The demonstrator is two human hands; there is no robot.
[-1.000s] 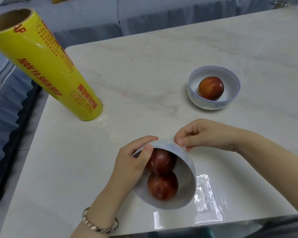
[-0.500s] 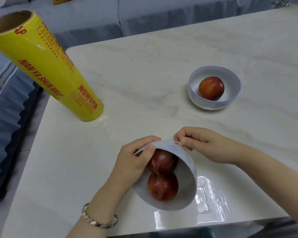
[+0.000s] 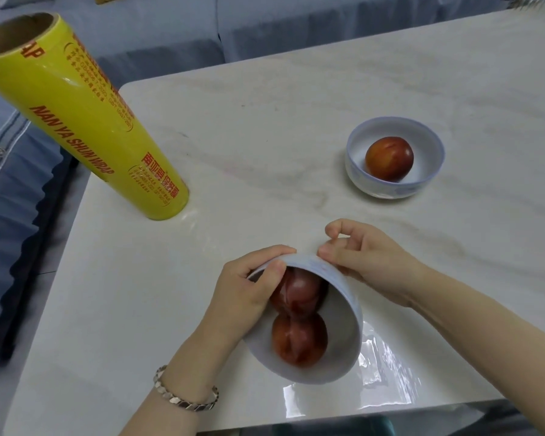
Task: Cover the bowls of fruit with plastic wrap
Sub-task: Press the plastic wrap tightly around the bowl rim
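Note:
A white bowl [image 3: 343,347] with two red fruits [image 3: 298,339] is tipped on its side near the table's front edge, its mouth facing me. My left hand [image 3: 249,294] grips its left rim, thumb across the mouth. My right hand [image 3: 368,256] is at the bowl's far side, thumb and curled fingers pinching clear plastic wrap against the outer wall. Loose shiny plastic wrap [image 3: 387,363] lies on the table right of the bowl. A second white bowl [image 3: 359,146] with one red fruit [image 3: 389,158] stands uncovered farther right.
A tall yellow roll of plastic wrap [image 3: 85,121] stands upright at the left edge of the pale marble table [image 3: 265,136]. Blue-grey upholstered seats run behind and to the left of the table.
My right hand has slid down against the tipped bowl's far wall and its index finger has lifted and curled. The left hand and bowl have barely moved.

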